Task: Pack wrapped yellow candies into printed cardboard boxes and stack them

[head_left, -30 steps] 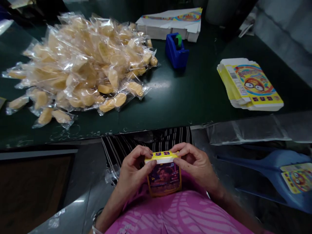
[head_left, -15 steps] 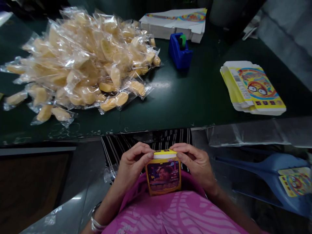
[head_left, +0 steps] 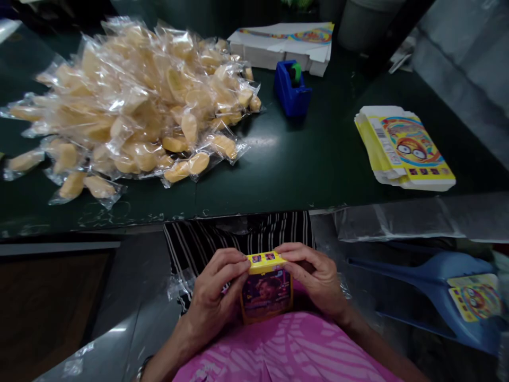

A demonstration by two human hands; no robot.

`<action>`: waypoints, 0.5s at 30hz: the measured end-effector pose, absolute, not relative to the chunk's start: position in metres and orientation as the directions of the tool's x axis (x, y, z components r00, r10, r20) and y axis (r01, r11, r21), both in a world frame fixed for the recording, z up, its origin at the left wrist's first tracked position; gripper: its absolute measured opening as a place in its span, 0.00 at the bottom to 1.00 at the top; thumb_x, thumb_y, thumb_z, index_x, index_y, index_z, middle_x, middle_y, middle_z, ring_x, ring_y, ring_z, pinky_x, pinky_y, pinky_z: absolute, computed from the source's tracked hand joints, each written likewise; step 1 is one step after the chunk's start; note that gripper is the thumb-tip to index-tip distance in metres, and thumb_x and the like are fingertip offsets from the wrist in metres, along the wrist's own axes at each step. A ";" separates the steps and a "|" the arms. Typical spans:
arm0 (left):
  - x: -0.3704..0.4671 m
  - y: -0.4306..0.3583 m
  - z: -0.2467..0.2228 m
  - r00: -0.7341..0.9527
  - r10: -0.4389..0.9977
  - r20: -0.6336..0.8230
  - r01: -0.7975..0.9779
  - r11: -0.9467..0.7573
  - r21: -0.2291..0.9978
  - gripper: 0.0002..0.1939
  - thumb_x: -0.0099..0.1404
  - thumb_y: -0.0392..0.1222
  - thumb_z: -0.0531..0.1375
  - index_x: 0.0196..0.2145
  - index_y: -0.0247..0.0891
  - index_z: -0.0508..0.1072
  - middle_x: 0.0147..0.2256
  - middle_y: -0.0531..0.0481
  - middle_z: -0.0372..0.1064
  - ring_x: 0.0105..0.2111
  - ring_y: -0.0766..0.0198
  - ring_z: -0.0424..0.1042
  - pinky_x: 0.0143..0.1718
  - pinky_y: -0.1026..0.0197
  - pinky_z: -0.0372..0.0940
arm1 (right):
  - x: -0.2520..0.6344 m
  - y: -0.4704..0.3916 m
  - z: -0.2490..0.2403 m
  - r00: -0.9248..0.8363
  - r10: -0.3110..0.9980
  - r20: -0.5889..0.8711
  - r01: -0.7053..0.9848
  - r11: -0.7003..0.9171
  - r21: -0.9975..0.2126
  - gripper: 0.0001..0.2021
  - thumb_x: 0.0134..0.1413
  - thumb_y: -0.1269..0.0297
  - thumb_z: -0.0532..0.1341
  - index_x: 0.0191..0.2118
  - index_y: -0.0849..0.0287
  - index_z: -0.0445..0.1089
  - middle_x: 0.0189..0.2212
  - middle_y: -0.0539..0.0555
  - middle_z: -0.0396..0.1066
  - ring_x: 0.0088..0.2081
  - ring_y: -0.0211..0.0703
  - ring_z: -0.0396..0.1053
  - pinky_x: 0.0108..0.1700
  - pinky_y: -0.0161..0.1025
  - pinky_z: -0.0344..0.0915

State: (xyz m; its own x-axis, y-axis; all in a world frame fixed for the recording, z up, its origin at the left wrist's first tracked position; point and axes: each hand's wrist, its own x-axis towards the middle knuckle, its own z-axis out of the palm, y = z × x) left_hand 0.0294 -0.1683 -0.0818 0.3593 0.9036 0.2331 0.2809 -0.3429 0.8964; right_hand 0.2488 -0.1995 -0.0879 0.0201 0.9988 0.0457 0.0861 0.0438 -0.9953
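A small printed cardboard box (head_left: 267, 292), dark picture on its front and yellow on top, stands upright against the pink shirt, below the table's front edge. Its yellow top flap lies down over the opening. My left hand (head_left: 218, 286) pinches the top left corner, thumb in front and fingers above. At the top right corner my right hand (head_left: 314, 276) grips with thumb and fingers in the same way. What the box contains is hidden.
Clear-wrapped yellowish pieces (head_left: 151, 101) are heaped on the dark green table (head_left: 238, 196). Behind are a blue tape dispenser (head_left: 292, 90) and a stack of flat white cartons (head_left: 278, 48). Yellow folded cartons (head_left: 405, 148) lie at right, above a blue plastic stool (head_left: 433, 270).
The box's top flap has gone from raised, with a white edge showing, to pressed down flat. Both hands have come slightly lower in view and still hold the corners.
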 end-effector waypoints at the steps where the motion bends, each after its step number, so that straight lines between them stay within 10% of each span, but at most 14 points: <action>1: 0.031 -0.166 -0.079 0.353 0.919 0.176 0.280 -0.283 0.917 0.10 0.63 0.32 0.62 0.39 0.44 0.79 0.35 0.48 0.75 0.39 0.59 0.73 0.41 0.59 0.70 | 0.248 -0.199 -0.087 0.023 0.999 0.039 0.073 0.038 -0.997 0.04 0.58 0.69 0.64 0.36 0.53 0.77 0.39 0.54 0.79 0.41 0.44 0.77 0.44 0.40 0.72; 15: 0.046 -0.148 -0.104 0.145 0.911 -0.386 0.154 0.365 0.918 0.20 0.45 0.63 0.70 0.28 0.45 0.83 0.40 0.44 0.80 0.47 0.42 0.76 0.52 0.47 0.69 | 0.240 -0.183 -0.111 0.164 0.984 -0.063 -0.183 -0.033 -0.983 0.07 0.39 0.57 0.72 0.30 0.41 0.79 0.36 0.49 0.80 0.39 0.53 0.79 0.41 0.48 0.75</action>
